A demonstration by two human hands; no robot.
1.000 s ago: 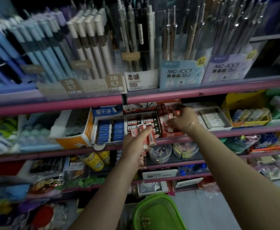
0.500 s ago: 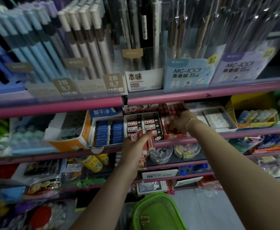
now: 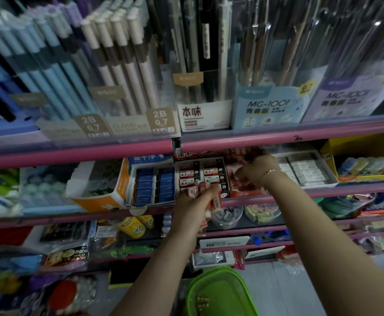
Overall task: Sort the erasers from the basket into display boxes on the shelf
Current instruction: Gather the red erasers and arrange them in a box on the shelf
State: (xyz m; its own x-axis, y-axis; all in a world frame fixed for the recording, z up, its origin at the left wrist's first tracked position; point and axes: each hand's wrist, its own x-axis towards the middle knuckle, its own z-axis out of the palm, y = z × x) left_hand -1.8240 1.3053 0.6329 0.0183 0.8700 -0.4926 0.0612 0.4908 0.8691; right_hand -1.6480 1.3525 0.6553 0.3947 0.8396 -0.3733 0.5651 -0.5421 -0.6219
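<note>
Erasers point(image 3: 206, 193) — bunched in left grip point(image 3: 192, 205) | right grip point(image 3: 256, 171) — red box point(image 3: 243, 190)

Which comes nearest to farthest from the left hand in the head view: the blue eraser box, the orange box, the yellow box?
From the left hand:
1. Blue eraser box, just to its left.
2. Orange box, farther left on the same shelf.
3. Yellow box, far right, beyond the right hand.

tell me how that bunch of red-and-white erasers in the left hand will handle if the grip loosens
The red-and-white erasers sit fanned loosely in the left hand, so some would likely slip out. They look small, blocky and probably light: apt to drop flat, not roll.
</note>
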